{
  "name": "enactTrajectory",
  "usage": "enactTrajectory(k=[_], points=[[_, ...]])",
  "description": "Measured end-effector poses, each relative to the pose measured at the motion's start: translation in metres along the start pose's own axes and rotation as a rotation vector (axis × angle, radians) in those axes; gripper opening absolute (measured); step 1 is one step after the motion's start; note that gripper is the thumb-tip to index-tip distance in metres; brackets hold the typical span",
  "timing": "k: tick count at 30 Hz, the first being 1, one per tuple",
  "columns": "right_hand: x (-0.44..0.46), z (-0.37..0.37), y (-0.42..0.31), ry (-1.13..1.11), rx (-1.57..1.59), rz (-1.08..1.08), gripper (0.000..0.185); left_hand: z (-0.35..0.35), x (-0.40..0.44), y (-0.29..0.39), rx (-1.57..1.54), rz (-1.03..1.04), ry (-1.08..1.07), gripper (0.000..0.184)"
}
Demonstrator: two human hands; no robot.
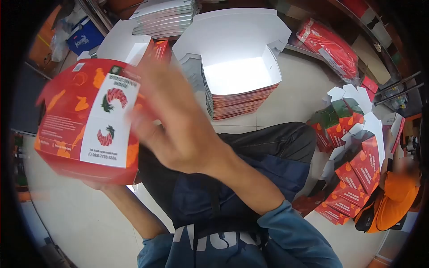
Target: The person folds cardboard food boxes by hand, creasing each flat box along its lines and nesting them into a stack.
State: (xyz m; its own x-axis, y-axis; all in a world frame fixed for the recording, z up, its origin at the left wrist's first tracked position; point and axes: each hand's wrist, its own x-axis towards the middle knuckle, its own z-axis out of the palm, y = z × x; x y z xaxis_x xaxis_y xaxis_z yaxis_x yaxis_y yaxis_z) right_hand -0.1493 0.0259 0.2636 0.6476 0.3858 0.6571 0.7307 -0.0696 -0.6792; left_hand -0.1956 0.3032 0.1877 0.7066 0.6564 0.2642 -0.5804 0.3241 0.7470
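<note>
A folded red carton box (67, 116) with orange flame shapes and a white printed panel is held up at the left. My left hand (94, 184) supports it from below; most of its fingers are hidden under the box. My right hand (176, 125) is at the box's right side, thumb and fingers over its edge. Motion smears those fingers, so whether they grip or only brush the carton cannot be made out. Beyond my right hand stands a tall stack of nested open cartons (241, 100), white inside, with red edges.
Folded red and green boxes (353, 178) are piled on the floor at right, beside a person in orange (397, 192). Flat white sheets (163, 18) are stacked at the back. A red plastic-wrapped bundle (328, 49) lies back right, and a blue container (85, 36) is back left.
</note>
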Motion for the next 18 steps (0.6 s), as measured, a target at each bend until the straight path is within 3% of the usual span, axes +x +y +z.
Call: enactTrajectory(k=[1,4,6,9,12,13,14,15,16,18], points=[[0.002,0.004,0.002,0.108,-0.040,-0.080,0.076,0.001,-0.001,0.000,0.023,0.010,0.009,0.042],[-0.011,0.030,-0.014,-0.106,-0.166,-0.126,0.067,0.010,-0.012,-0.005,0.130,0.059,0.083,0.042],[-0.015,0.019,-0.001,-0.090,-0.155,0.004,0.062,0.022,-0.017,-0.001,0.264,0.112,0.151,0.042],[-0.011,-0.014,-0.002,0.114,-0.354,-0.027,0.066,0.054,-0.025,0.014,0.587,0.318,0.198,0.043],[-0.010,-0.053,-0.038,0.020,0.160,0.188,0.065,0.107,-0.043,0.003,0.731,0.687,-0.141,0.041],[-0.016,-0.063,-0.035,0.157,0.253,0.247,0.064,0.126,-0.050,-0.003,0.741,0.812,-0.287,0.040],[-0.017,-0.080,-0.035,0.214,0.384,0.325,0.061,0.160,-0.054,0.007,0.850,0.959,-0.666,0.035],[-0.017,-0.097,-0.035,0.282,0.518,0.396,0.059,0.184,-0.064,0.001,0.872,1.084,-0.840,0.034],[-0.015,-0.116,-0.035,0.323,0.526,0.465,0.058,0.209,-0.075,-0.006,0.871,1.197,-1.024,0.032],[-0.017,-0.145,-0.030,0.459,0.383,0.575,0.057,0.244,-0.097,-0.031,0.795,1.175,-1.097,0.027]])
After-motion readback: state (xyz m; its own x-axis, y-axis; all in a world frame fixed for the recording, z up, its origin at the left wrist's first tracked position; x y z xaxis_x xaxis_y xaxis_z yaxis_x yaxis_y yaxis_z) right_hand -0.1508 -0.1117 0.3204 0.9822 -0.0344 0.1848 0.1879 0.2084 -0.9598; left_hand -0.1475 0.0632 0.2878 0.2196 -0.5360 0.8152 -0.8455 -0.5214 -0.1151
